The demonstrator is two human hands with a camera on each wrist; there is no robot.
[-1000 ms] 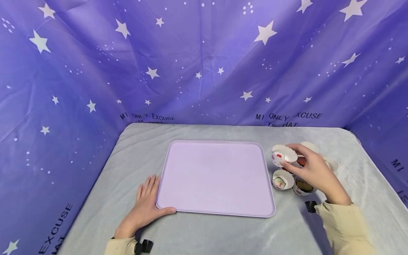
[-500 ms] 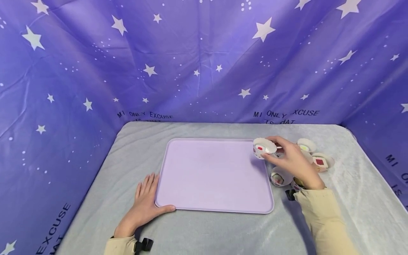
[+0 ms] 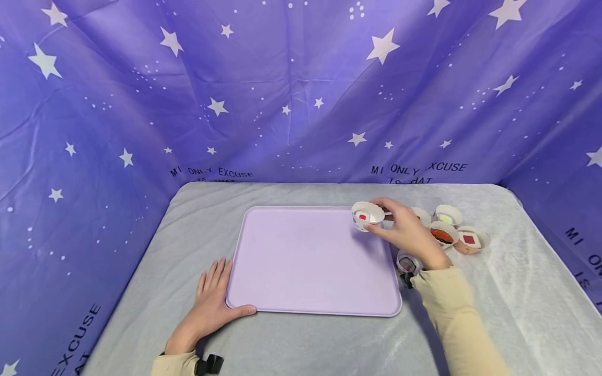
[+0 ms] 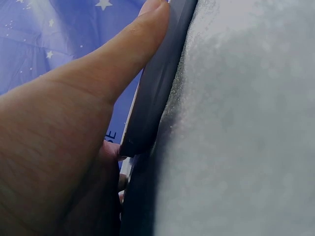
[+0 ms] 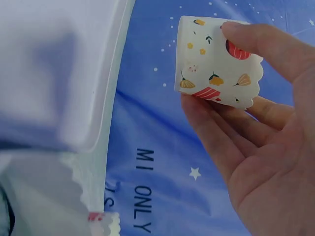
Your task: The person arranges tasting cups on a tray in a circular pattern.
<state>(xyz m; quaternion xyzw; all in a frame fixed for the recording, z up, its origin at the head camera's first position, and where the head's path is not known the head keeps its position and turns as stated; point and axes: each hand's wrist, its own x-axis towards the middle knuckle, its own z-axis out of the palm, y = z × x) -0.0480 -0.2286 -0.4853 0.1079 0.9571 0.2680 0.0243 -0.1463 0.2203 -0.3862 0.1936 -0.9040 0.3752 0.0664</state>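
A small paper baking cup (image 3: 359, 224) with a scalloped rim and a white-and-red piece inside is held in my right hand (image 3: 408, 232), over the upper right part of the lilac tray (image 3: 310, 261). In the right wrist view, thumb and fingers pinch the printed wall of the cup (image 5: 211, 61) from opposite sides. My left hand (image 3: 212, 297) rests at the tray's near left corner, fingers straight along the left side and thumb along the front edge. The left wrist view shows that thumb (image 4: 118, 56) against the tray's edge (image 4: 160, 73).
Right of the tray stand several similar cups: one with an orange-and-black piece (image 3: 443, 235), one with a white-and-dark-red piece (image 3: 470, 240), one with a yellow-green piece (image 3: 447, 215). Another cup (image 3: 408, 262) is partly hidden by the right wrist. A purple star-print curtain (image 3: 291, 94) hangs behind the table.
My right hand has carried the cup leftward from the group of cups to above the tray, uncovering other cups. The left hand has stayed at the tray's corner.
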